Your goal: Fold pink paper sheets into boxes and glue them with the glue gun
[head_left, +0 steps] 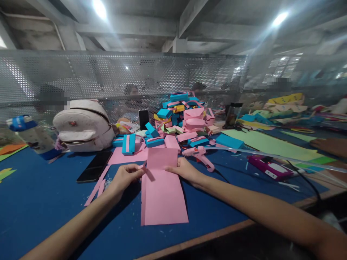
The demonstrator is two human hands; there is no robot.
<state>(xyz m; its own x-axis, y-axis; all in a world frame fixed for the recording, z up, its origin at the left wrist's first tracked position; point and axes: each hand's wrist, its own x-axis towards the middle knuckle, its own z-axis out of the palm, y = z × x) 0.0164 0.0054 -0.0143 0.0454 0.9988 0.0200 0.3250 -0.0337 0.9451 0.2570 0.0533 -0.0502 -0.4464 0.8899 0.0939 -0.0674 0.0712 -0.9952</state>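
A long sheet of pink paper [165,202] stands before me, its upper part raised and its lower end toward the table's front edge. A narrow fold or strip runs down its left side. My right hand [187,171] grips the sheet's right edge, thumb on top and fingers behind. At the left edge, my left hand [124,180] pinches a thin pink paper strip [144,166] that curls at the upper end; whether it is fully separate from the sheet I cannot tell. Just beyond my right hand lies a pink glue gun [200,156].
Behind the sheet rises a pile of folded paper pieces [193,121]. A dark phone [94,167], white backpack [84,126] and bottle [35,137] stand left. Right are a purple power strip [271,168], green paper [273,144] and another person's hand [329,148].
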